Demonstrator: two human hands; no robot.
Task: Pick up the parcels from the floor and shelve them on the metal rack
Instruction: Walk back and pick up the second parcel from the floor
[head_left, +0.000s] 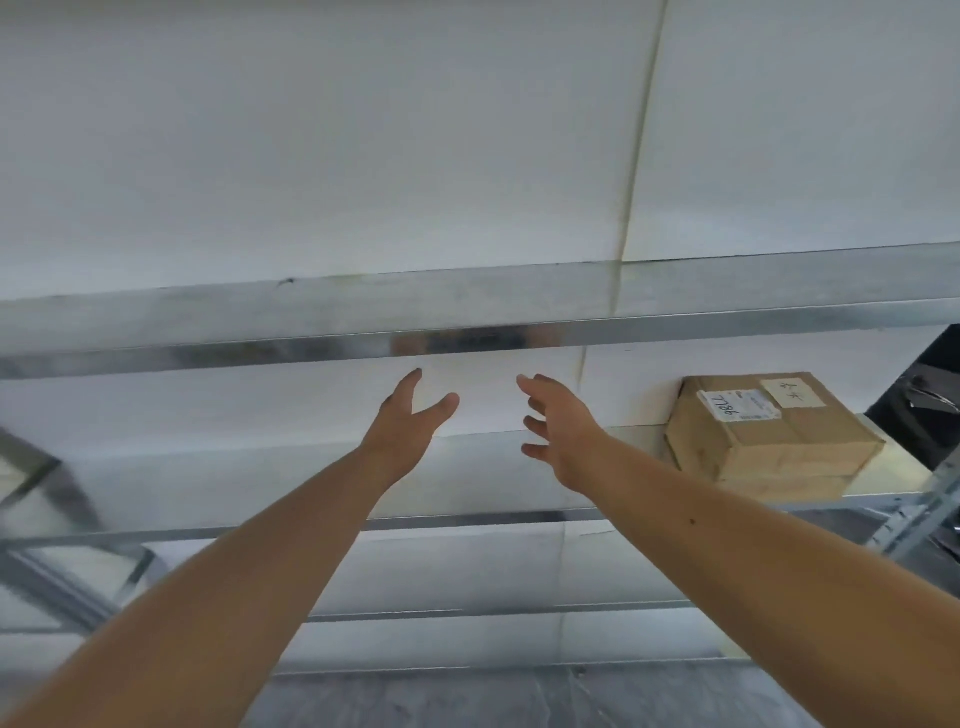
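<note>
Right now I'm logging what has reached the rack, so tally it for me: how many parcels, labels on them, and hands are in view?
cardboard parcel: 1
labels on it: 2, a white label and a cream sticker
hands: 2, left hand and right hand, both holding nothing
Total: 5

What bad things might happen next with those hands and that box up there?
1. The box sits near the front of the shelf. The right hand reaches out beside it, so a sideways bump might push it off.
2. The left hand and the right hand are both open just under the beam. Lifting them might bang the knuckles on the metal.
</note>
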